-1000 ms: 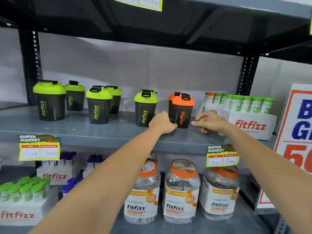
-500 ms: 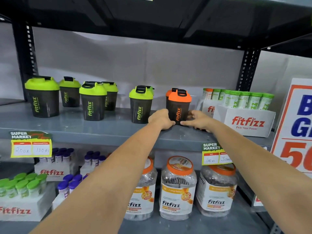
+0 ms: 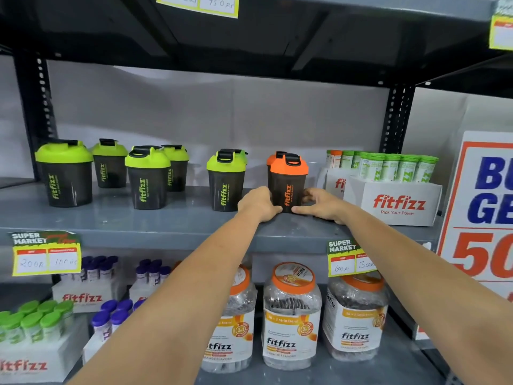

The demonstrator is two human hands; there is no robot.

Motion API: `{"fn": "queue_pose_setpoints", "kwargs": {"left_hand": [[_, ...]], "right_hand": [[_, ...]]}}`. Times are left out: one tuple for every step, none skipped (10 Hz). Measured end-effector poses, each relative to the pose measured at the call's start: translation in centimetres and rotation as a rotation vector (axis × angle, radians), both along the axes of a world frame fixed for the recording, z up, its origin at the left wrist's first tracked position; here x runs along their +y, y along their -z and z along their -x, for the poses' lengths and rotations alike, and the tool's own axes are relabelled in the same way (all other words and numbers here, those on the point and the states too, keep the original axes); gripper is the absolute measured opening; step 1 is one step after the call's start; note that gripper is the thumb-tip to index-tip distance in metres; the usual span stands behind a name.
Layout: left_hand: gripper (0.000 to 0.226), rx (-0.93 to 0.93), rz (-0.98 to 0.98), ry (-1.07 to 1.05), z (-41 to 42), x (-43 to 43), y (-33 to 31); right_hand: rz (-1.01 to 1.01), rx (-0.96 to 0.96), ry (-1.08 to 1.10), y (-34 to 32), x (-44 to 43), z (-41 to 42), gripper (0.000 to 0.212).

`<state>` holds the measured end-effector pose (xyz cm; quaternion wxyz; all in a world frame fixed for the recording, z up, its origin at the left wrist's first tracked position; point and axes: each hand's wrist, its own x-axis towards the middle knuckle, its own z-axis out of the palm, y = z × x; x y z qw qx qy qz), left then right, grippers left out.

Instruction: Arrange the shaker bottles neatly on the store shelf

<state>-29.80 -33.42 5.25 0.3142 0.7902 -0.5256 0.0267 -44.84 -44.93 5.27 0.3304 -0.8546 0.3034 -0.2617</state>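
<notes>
Just right of your right hand [image 3: 323,204] you see a white tube box [image 3: 397,204]; below your hands, three orange-lidded jars [image 3: 291,315].

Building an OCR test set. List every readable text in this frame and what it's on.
"fitfizz": shakers, jars.
"fitfizz Pick Your Power": white box.
"fitfizz": lower boxes.
"SUPER MARKET", "200", "100": left price tag.
"SUPER MARKET", "600", "300": right price tag.
"950 Rs": top tag.
"B", "G", "5": cut-off poster.
Small print on the jars and tubes: too blurred.
</notes>
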Motion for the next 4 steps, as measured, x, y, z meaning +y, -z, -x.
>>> {"fn": "queue_pose_setpoints", "kwargs": {"left_hand": [[0.041,-0.028,0.002,-0.011,0.3,0.2,0.0],[0.044,-0.043,0.002,-0.04,0.6,1.0,-0.1],[0.044,-0.098,0.012,-0.049,1.0,1.9,0.0],[0.042,-0.116,0.022,-0.018,1.0,2.8,0.1]], "right_hand": [[0.025,0.033,0.0,-0.1,-0.2,0.0,0.054],[0.066,0.128,0.004,-0.3,0.1,0.0,0.057],[0.024,0.207,0.049,-0.6,0.5,0.0,0.06],[0.178,0.222,0.212,-0.9,1.8,0.5,0.065]]}}
